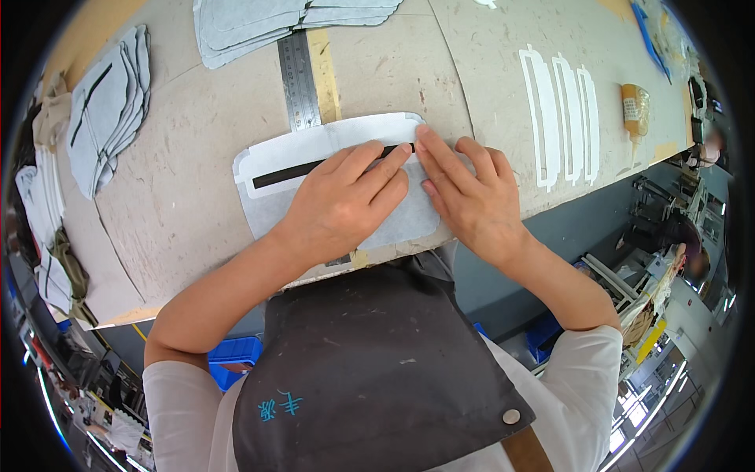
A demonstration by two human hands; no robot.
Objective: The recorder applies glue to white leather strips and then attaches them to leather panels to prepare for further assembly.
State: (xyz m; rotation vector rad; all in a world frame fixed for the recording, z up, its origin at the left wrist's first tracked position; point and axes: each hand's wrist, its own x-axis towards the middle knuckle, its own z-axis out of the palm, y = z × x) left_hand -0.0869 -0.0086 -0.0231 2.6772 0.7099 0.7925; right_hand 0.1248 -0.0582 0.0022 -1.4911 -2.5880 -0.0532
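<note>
A grey-blue fabric panel (383, 230) lies flat near the table's front edge, with a white backing strip (307, 140) along its far side. A narrow black slot (283, 175) runs lengthwise within a white frame on it. My left hand (348, 200) rests palm down across the panel, its fingertips on the slot's right part. My right hand (472, 189) presses its fingertips at the panel's upper right corner and right side. The two hands are close together, and neither visibly grasps anything. Part of the slot and panel is hidden under the left hand.
A steel ruler (299, 82) lies beyond the panel. Stacked grey-blue panels (283, 26) are at the back, with more slotted panels (109, 112) at left. White slotted frames (540, 121) and an amber squeeze bottle (636, 112) lie at right. A blue bin (236, 351) stands below the table.
</note>
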